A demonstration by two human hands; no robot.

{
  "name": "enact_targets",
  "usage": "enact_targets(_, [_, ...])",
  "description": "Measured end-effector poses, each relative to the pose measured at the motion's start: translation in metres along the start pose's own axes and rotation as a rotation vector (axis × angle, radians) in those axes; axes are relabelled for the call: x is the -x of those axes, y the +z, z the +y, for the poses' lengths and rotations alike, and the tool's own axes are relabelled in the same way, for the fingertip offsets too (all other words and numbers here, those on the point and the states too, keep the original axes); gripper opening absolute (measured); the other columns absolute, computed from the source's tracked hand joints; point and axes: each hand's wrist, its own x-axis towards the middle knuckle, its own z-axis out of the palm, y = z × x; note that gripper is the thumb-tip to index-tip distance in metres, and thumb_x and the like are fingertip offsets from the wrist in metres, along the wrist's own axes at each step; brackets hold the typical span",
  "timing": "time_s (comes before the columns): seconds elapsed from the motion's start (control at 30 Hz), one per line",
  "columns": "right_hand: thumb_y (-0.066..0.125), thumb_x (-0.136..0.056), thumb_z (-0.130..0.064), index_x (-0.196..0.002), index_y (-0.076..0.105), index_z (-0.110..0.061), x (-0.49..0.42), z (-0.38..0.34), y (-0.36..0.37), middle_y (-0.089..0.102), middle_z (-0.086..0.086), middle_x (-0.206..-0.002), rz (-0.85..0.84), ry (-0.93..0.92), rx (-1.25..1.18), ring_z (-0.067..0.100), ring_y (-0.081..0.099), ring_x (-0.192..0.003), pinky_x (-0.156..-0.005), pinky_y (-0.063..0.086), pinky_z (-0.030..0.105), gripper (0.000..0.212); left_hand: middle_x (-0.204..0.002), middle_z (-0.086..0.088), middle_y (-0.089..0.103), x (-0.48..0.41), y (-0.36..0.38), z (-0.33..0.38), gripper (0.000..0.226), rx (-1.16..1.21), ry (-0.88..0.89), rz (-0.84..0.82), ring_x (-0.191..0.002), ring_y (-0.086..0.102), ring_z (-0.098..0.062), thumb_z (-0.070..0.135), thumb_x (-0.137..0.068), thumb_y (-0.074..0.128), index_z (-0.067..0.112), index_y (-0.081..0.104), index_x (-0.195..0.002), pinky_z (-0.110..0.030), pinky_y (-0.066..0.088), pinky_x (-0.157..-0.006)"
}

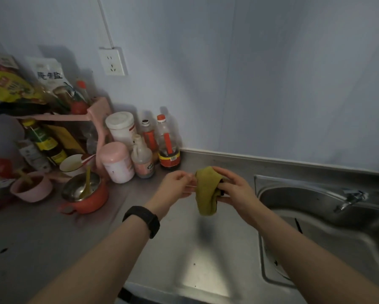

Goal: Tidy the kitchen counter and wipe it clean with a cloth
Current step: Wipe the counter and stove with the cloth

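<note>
A crumpled olive-yellow cloth (pixel 206 190) hangs in the air above the steel counter (pixel 184 249), just left of the sink. My right hand (pixel 232 189) grips its right side, fingers wrapped around the bunched fabric. My left hand (pixel 176 185) pinches the cloth's left edge between thumb and fingertips. A black band sits on my left wrist. The cloth's lower end dangles free and does not touch the counter.
A steel sink (pixel 329 216) with a tap (pixel 351 199) lies at the right. At the left stand an orange pot (pixel 85 194) with a spoon, a pink bowl (pixel 31 186), a pink jar (pixel 117 162), sauce bottles (pixel 167 144) and a pink rack (pixel 74 116). A wall socket (pixel 113 61) is above.
</note>
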Motion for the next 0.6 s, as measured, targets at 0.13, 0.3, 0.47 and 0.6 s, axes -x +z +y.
enact_targets(0.13, [0.044,-0.094,-0.002,-0.117,0.066,-0.023,-0.006,0.0,0.013,0.067,0.006,-0.111,0.004,0.028,-0.078,0.022,0.063,-0.096,-0.073,0.054,0.031,0.038,-0.116,-0.016,0.064,-0.005,-0.007,-0.015,0.036,0.034,-0.058,-0.081,-0.096,0.067,-0.022,0.026,-0.091,0.063,0.002,0.052,-0.116,-0.027,0.057,-0.072])
enact_targets(0.3, [0.033,-0.094,-0.005,-0.11,0.064,-0.009,-0.019,-0.006,0.027,0.064,0.012,-0.099,-0.053,0.094,-0.167,0.023,0.06,-0.088,-0.068,0.051,0.031,0.035,-0.119,-0.004,0.06,-0.012,-0.008,-0.024,0.075,-0.029,-0.187,-0.127,-0.105,0.061,-0.02,0.072,-0.076,0.05,0.015,0.051,-0.125,-0.033,0.053,-0.086])
enact_targets(0.47, [0.029,-0.089,-0.013,-0.082,0.065,-0.006,-0.034,-0.011,0.037,0.061,0.016,-0.085,-0.044,0.102,-0.283,0.027,0.057,-0.083,-0.072,0.049,0.035,0.037,-0.124,-0.007,0.06,-0.024,-0.017,-0.029,0.08,0.049,-0.307,-0.036,-0.113,0.055,-0.022,0.073,-0.087,0.025,0.011,0.054,-0.128,-0.036,0.044,-0.099])
enact_targets(0.6, [0.047,-0.091,-0.033,-0.077,0.065,-0.009,-0.045,-0.025,0.044,0.064,0.012,-0.073,-0.094,0.146,-0.367,0.024,0.061,-0.069,-0.07,0.051,0.035,0.033,-0.138,-0.001,0.049,-0.031,-0.019,-0.044,0.074,0.142,-0.404,-0.096,-0.128,0.045,-0.025,0.075,-0.083,0.038,0.025,0.044,-0.138,-0.042,0.033,-0.108])
